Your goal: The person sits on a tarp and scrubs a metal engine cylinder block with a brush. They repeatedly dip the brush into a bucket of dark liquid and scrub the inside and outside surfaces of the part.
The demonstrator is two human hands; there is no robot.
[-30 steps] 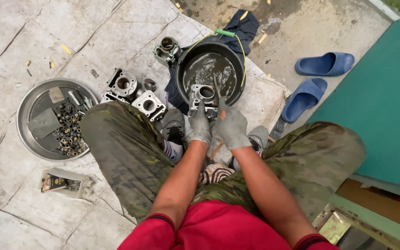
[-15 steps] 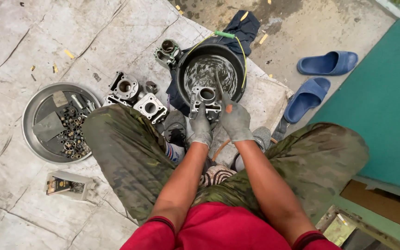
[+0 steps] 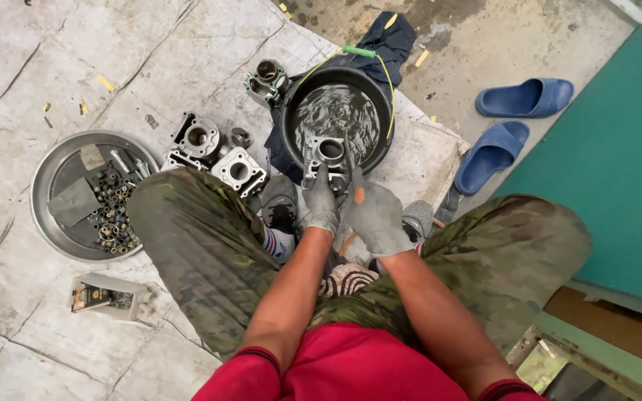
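while propped at the near rim of the black basin point(image 3: 291, 111) of dark liquid, sits gripped in gloves: metal cylinder block point(image 3: 328, 152), bore facing up. left hand point(image 3: 323, 204) wrapped around its lower edge, fingers closed on it. right hand point(image 3: 377, 217) closed on a thin tool point(image 3: 350, 162) angled against the block's right side; brush or scraper, too small to tell. reads as the cleaning step, part over the liquid and tool on metal. calls for a firm left-hand hold so the wet block does not slip, and for short tool strokes kept over the basin. nearby on the ground to the left: three more engine parts point(image 3: 239, 171) and a round metal tray point(image 3: 46, 215) of small fittings.
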